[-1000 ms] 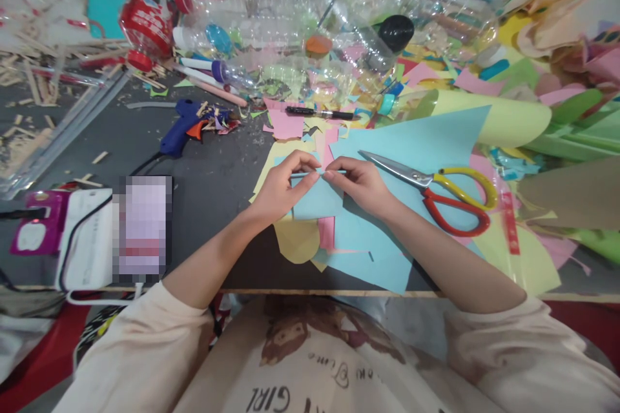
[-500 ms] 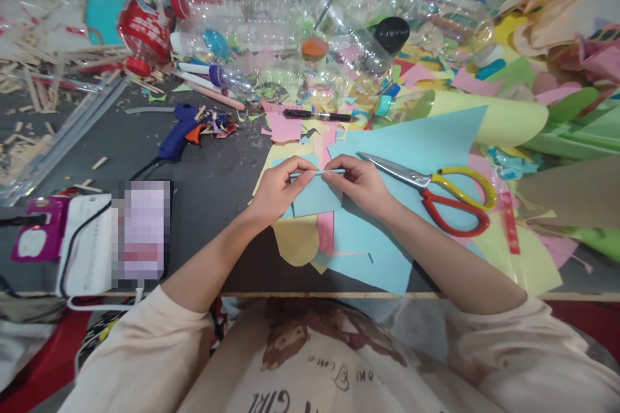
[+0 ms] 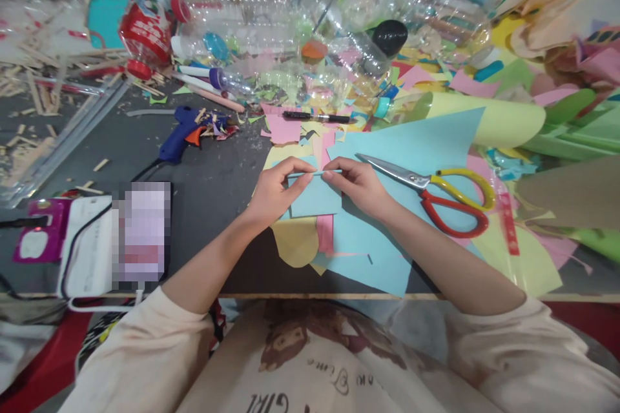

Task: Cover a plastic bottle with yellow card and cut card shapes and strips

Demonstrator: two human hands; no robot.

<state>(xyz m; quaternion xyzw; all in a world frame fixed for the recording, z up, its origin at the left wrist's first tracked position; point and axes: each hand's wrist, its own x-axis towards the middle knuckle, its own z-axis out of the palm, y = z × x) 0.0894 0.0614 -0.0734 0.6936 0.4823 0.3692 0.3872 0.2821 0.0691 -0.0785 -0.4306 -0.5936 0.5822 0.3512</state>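
Between my two hands is a small piece of light-blue paper (image 3: 316, 199), with a narrow folded or rolled strip along its upper edge. My left hand (image 3: 277, 190) pinches that edge at its left part, thumb against fingers. On the right part my right hand (image 3: 359, 186) pinches the same edge, the thumbs a short gap apart. Under the hands lie yellow paper (image 3: 296, 244), a pink strip (image 3: 325, 235) and a large light-blue sheet (image 3: 375, 251). Scissors (image 3: 426, 182) with one yellow and one red handle rest on the blue sheet, right of my right hand.
A blue glue gun (image 3: 179, 135) lies to the left, above a phone (image 3: 144, 232) on a charging cable. A black pen (image 3: 317, 117) lies beyond my hands. Plastic bottles (image 3: 271, 32) and paper scraps crowd the back, with wooden sticks (image 3: 36, 84) at far left.
Both hands keep their pinch on the light-blue paper's upper edge, with only slight finger movement. The lower part of the paper lies slightly differently. The scissors and other items have stayed put.
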